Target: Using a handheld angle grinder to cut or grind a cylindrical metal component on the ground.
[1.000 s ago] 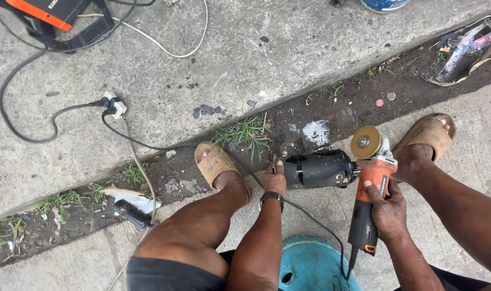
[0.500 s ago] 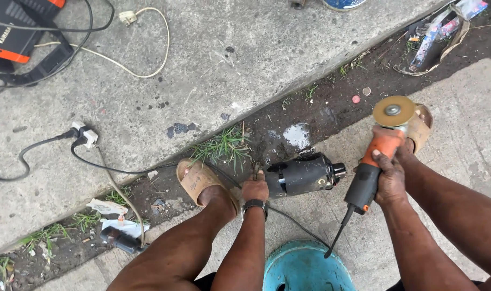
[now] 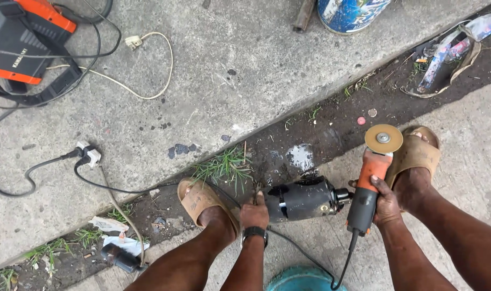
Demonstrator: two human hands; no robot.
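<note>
The left hand [image 3: 254,213] is steadying the black motor housing [image 3: 302,199], fingers pressed around its end. The right hand [image 3: 386,202] is gripping the angle grinder [image 3: 370,178], fingers wrapped on its body, keeping the disc [image 3: 383,138] ahead of them

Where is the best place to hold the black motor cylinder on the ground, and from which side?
Probably the rear end of the black motor cylinder, from the person's left, where the left hand already grips it. It lies on its side, with its shaft pointing right toward the angle grinder in the right hand.

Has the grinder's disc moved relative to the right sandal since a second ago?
Yes. The disc, then left of the sandal beside the motor, now sits at the sandal's toe, farther from the motor.
</note>
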